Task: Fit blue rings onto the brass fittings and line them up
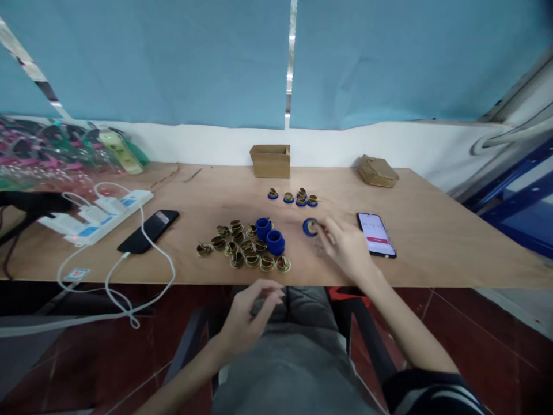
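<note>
A power strip (97,216) and a dark phone (149,230) are seen at the left of the table (444,248). Brass caps (239,249) are heaped mid-table, with blue rings (270,235) stacked at the heap's right. The left hand (250,314) is held below the table edge, fingers loosely curled, nothing gripped. The blue ring piece (310,226) lies flat right at the fingertips of the right hand (345,245). These fingers are blurred, so a pinch cannot be told. A lit phone (375,234) is just right.

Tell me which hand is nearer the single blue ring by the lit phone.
Right. The right hand has its fingertips at the blue ring, just right of it. The left hand is off the table, above the lap, nearer the camera.
</note>
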### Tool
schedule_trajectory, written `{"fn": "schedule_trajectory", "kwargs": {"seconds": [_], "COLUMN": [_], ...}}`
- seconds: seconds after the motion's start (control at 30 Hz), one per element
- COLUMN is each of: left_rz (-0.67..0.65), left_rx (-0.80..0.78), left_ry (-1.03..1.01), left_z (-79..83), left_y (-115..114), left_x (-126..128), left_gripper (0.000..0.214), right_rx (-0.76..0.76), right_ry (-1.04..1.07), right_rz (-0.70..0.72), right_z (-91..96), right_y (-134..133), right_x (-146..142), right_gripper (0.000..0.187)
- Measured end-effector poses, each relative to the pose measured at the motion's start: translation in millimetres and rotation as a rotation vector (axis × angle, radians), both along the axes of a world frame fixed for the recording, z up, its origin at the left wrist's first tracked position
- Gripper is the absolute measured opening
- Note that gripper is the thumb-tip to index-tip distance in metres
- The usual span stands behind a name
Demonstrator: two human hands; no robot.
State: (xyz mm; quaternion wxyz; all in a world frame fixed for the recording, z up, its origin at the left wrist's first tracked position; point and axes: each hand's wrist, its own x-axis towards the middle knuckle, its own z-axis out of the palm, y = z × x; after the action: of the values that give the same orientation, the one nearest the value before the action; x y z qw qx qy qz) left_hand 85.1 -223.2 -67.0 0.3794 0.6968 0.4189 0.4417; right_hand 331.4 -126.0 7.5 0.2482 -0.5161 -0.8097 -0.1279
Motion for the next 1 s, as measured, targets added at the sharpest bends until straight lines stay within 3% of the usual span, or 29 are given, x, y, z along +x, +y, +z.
{"fn": "schedule_trajectory", "kwargs": {"seconds": [0.13,0.3,0.4,0.6,0.8,1.0], "left_rz": [-0.183,-0.176,-0.164,-0.207,-0.138,-0.194], "left_rx": [-0.439,-0.654,-0.625,-0.377,-0.271,-0.196], "left_ry": [-0.375,-0.575,-0.514,-0.379,-0.278,-0.262], "left_z": [1.2,0.4,3.7,4.0,-5.7,-9.4], "left_y": [-5.9,-4.2,-5.6,-8.1,-11.5,-9.9], "left_x": [20.0,15.1,10.3,10.3,11.4,9.5], "left_gripper": [0.038,0.049,0.045,0.038,0.038,0.047], "right_rx": [0.259,0.387,0.309,-0.114,-0.062,-0.101], "right_ry": [0.137,0.095,0.198,0.573,0.610,0.740], "right_rz": [0.439,0.633,0.610,0.496,0.492,0.480], "right_z": [-18.4,-49.7,-62.8,-74.8,-83.0,-85.7], "right_y": [-63.8,-89.9,-94.5,-101.8,-100.9,-103.8], "right_x": [-18.5,-29.7,-32.3,-34.2,-37.5,-44.5], "right_gripper": [0.010,0.014,0.014,0.035,0.036,0.030]}}
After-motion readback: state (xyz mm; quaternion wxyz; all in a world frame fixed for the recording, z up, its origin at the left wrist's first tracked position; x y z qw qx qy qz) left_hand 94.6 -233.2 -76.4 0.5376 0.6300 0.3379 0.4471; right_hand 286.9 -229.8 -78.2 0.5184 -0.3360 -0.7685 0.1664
